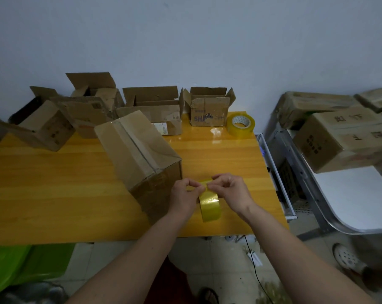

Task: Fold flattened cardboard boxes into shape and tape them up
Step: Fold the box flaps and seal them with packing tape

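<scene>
Spreading away from both hands, the yellow worktop (54, 183) carries everything, largest first. Just left of the left hand (184, 196) sits the taped box (139, 154), closed, a strip of clear tape running along its top seam, its near corner almost touching that hand's knuckles. Far beyond the hands, along the wall, stands a row of open boxes (150, 110) with flaps up; the one furthest right bears blue lettering (207, 113). Off to the right of the right hand (234, 191), past the worktop's edge, sealed cartons (339, 137) are stacked on a white table (361, 205). Beyond the right hand and well apart from it, near the far right corner of the worktop, a second tape roll (241, 125) lies flat.

Between the two hands stands the tape roll (209, 205), yellowish, upright on its edge on the worktop, directly below the fingertips. The left hand pinches the top of the roll, thumb and forefinger curled together on it. The right hand's fingers are curled too, nipping at the tape on the roll's top just beside the left fingertips; whether a loose end is lifted cannot be told. Both forearms reach in from below, bare.
</scene>
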A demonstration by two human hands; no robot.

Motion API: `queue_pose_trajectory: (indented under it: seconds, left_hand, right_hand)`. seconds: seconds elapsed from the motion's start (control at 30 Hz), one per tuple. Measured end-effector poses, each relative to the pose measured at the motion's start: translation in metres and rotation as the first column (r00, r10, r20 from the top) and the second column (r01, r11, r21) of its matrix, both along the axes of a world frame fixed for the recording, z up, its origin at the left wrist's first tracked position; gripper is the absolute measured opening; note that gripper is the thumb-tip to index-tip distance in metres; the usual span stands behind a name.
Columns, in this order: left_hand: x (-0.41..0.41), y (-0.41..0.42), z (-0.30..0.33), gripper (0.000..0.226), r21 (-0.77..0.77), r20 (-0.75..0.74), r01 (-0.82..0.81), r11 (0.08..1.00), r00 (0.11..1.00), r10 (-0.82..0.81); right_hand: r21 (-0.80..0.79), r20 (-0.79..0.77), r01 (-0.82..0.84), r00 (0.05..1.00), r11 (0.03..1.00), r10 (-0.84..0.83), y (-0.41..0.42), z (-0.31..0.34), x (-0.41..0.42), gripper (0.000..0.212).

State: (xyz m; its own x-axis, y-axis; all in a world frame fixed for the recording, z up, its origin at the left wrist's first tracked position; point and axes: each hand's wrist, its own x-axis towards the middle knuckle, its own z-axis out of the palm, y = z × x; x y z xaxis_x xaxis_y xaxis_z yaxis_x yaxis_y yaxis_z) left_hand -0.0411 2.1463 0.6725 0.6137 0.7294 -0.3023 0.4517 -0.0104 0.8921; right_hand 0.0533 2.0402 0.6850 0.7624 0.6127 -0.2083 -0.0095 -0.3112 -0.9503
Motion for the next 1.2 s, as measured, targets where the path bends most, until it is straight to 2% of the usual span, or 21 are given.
queue_pose_trajectory:
  seconds: [0.13, 0.17, 0.23, 0.3, 0.37, 0.43, 0.53, 0.6, 0.67, 0.7, 0.77, 0.83, 0.87, 0.93, 1.0, 1.1, 1.2]
  left_hand:
    - [0.005, -0.008, -0.006, 0.015, -0.052, 0.036, 0.076, 0.996, 0.997, -0.074]
    - [0.007, -0.008, -0.007, 0.027, -0.023, 0.045, 0.127, 0.992, 0.991, -0.126]
    - [0.007, -0.005, -0.011, 0.051, 0.083, 0.010, 0.211, 0.974, 0.977, -0.213]
    - [0.005, 0.000, -0.015, 0.057, 0.230, -0.064, 0.255, 0.939, 0.967, -0.246]
    - [-0.003, 0.005, -0.020, 0.055, 0.345, -0.135, 0.294, 0.891, 0.955, -0.263]
    - [-0.014, 0.011, -0.025, 0.053, 0.385, -0.173, 0.326, 0.864, 0.945, -0.279]
    - [-0.036, 0.019, -0.028, 0.049, 0.459, -0.153, 0.338, 0.822, 0.941, -0.302]
    - [-0.051, 0.026, -0.025, 0.044, 0.592, -0.128, 0.285, 0.754, 0.957, -0.261]
    - [-0.065, 0.036, -0.017, 0.043, 0.740, -0.115, 0.179, 0.648, 0.983, -0.140]
    - [-0.070, 0.043, -0.012, 0.043, 0.798, -0.111, 0.124, 0.589, 0.992, -0.057]
    - [-0.079, 0.062, -0.003, 0.044, 0.851, -0.129, 0.044, 0.523, 0.984, 0.126]
    - [-0.081, 0.083, 0.004, 0.052, 0.797, -0.258, 0.077, 0.599, 0.940, 0.222]
    - [-0.082, 0.093, 0.005, 0.058, 0.746, -0.348, 0.135, 0.652, 0.914, 0.209]
    - [-0.083, 0.108, 0.002, 0.067, 0.624, -0.467, 0.249, 0.741, 0.878, 0.099]
    - [-0.084, 0.115, -0.004, 0.076, 0.491, -0.479, 0.297, 0.819, 0.877, -0.030]
    - [-0.089, 0.118, -0.013, 0.083, 0.456, -0.462, 0.352, 0.818, 0.879, -0.121]
    - [-0.099, 0.117, -0.016, 0.087, 0.490, -0.436, 0.330, 0.807, 0.894, -0.102]
  right_hand:
    - [0.000, -0.116, 0.099, 0.988, 0.995, -0.098, -0.010, -0.011, 0.008, 0.008]
    - [-0.025, -0.081, 0.138, 0.987, 0.990, -0.140, -0.013, -0.015, 0.010, 0.007]
    - [-0.125, 0.112, 0.173, 0.981, 0.977, -0.159, -0.019, -0.026, 0.015, 0.006]
    - [-0.285, 0.321, 0.162, 0.945, 0.945, -0.065, -0.025, -0.041, 0.019, 0.008]
    - [-0.441, 0.417, 0.106, 0.903, 0.891, 0.099, -0.031, -0.056, 0.021, 0.010]
    - [-0.531, 0.412, 0.072, 0.893, 0.844, 0.183, -0.033, -0.069, 0.021, 0.010]
    - [-0.565, 0.363, 0.040, 0.909, 0.824, 0.205, -0.028, -0.080, 0.017, 0.014]
    - [-0.645, 0.343, -0.059, 0.868, 0.762, 0.358, -0.024, -0.084, 0.017, 0.045]
    - [-0.713, 0.286, -0.107, 0.859, 0.693, 0.425, -0.019, -0.081, 0.019, 0.076]
    - [-0.725, 0.291, -0.089, 0.859, 0.683, 0.421, -0.015, -0.077, 0.020, 0.079]
    - [-0.642, 0.426, -0.027, 0.819, 0.766, 0.385, 0.001, -0.064, 0.017, 0.069]
    - [-0.482, 0.579, -0.055, 0.729, 0.874, 0.366, 0.028, -0.041, 0.010, 0.060]
    - [-0.438, 0.625, -0.097, 0.682, 0.894, 0.380, 0.047, -0.028, 0.006, 0.060]
    - [-0.439, 0.672, -0.193, 0.578, 0.877, 0.464, 0.086, -0.008, -0.002, 0.066]
    - [-0.545, 0.638, -0.260, 0.488, 0.797, 0.596, 0.119, 0.004, -0.011, 0.079]
    - [-0.719, 0.481, -0.244, 0.501, 0.651, 0.719, 0.148, 0.008, -0.018, 0.098]
    - [-0.725, 0.491, -0.181, 0.541, 0.665, 0.683, 0.156, 0.007, -0.028, 0.111]
